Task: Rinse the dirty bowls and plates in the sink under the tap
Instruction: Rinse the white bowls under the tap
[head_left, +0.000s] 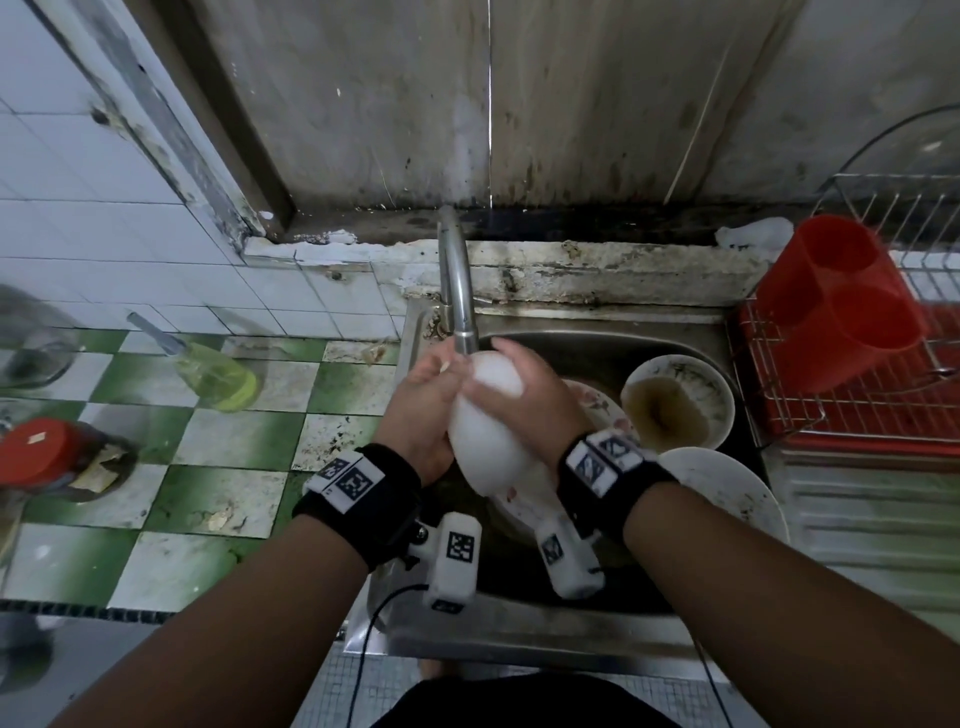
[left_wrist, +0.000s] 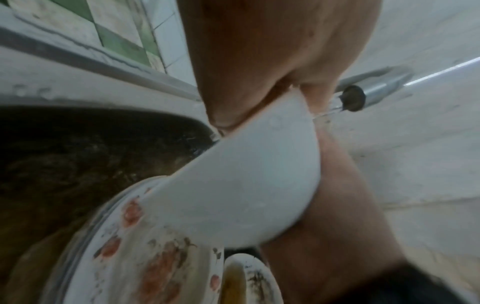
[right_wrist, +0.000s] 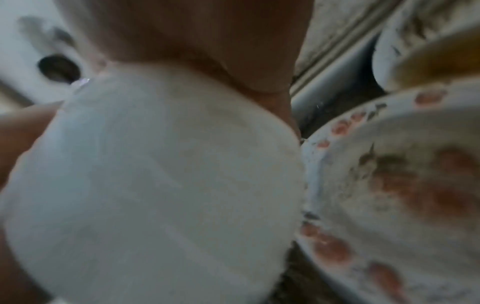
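Seen from the head camera, a person stands at a steel sink (head_left: 519, 631) and holds a plain white bowl (head_left: 485, 423) on edge over the basin, directly under the spout of the curved metal tap (head_left: 457, 283). The left hand (head_left: 423, 400) cups the bowl's left side and the right hand (head_left: 524, 400) wraps its right side, fingers curled over the upper rim, so both hands grip the same bowl between them.

Toward the sink's right edge sit three more dishes: a flower-patterned plate (head_left: 597, 402) partly under the right wrist, a dirty bowl (head_left: 678, 402) holding brown liquid at the far right, and a white plate (head_left: 727, 491) at the near right. A red utensil holder (head_left: 836, 301) stands in a wire dish rack (head_left: 883, 410) beyond the sink's right edge. On the green-and-white tiled counter (head_left: 218, 447) to the left lie a bottle of yellow liquid (head_left: 215, 376) and a red-lidded jar (head_left: 47, 449).

Only the left wrist camera shows a thin stream of water leaving the tap's mouth (left_wrist: 353, 98) and striking the bowl's upper rim (left_wrist: 259, 174), with the left thumb (left_wrist: 226, 111) pressed on the rim. The right wrist camera, blurred, alone shows the bowl's inside (right_wrist: 155, 185), which looks pale and clean, with the patterned plate (right_wrist: 389, 185) just beside it.
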